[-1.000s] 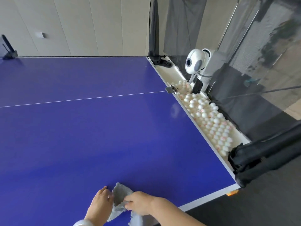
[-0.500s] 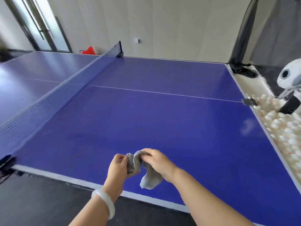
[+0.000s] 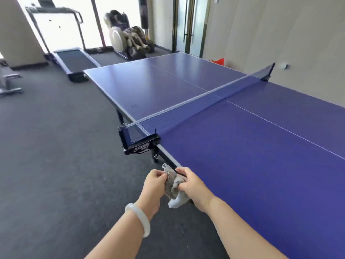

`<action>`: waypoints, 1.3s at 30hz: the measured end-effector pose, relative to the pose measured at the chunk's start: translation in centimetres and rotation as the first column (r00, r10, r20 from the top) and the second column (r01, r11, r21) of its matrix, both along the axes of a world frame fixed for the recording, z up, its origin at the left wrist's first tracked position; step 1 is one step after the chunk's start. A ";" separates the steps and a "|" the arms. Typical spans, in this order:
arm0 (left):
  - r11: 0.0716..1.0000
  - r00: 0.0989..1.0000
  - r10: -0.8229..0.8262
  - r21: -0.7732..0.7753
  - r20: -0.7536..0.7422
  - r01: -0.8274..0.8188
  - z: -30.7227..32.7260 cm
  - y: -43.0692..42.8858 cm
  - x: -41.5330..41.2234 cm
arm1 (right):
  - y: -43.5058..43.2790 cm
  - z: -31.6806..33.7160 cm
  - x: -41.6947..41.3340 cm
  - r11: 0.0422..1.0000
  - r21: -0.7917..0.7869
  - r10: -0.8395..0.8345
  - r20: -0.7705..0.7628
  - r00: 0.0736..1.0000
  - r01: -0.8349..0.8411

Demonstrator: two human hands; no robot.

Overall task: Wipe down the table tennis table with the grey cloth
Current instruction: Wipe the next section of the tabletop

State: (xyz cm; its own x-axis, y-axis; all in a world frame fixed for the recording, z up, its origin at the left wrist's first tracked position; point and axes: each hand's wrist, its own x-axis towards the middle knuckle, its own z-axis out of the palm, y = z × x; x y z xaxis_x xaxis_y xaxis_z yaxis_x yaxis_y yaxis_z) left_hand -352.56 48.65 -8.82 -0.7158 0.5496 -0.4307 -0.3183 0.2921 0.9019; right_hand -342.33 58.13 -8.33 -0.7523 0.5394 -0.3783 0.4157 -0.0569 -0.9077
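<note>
The blue table tennis table (image 3: 252,146) stood on a dark grey carpeted floor (image 3: 56,165). 1 net (image 3: 196,107) crossed its middle, held at the near edge by a black clamp (image 3: 139,144). White lines ran along the top. On the floor beyond the table stood 1 treadmill (image 3: 74,60) and 1 massage chair (image 3: 127,38).
</note>
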 end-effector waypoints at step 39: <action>0.948 0.949 -0.314 -0.046 0.013 0.314 -3.9 6.8 -75.3 | 7.2 -4.7 -73.6 0.416 -0.701 -0.730 0.122 0.673 0.579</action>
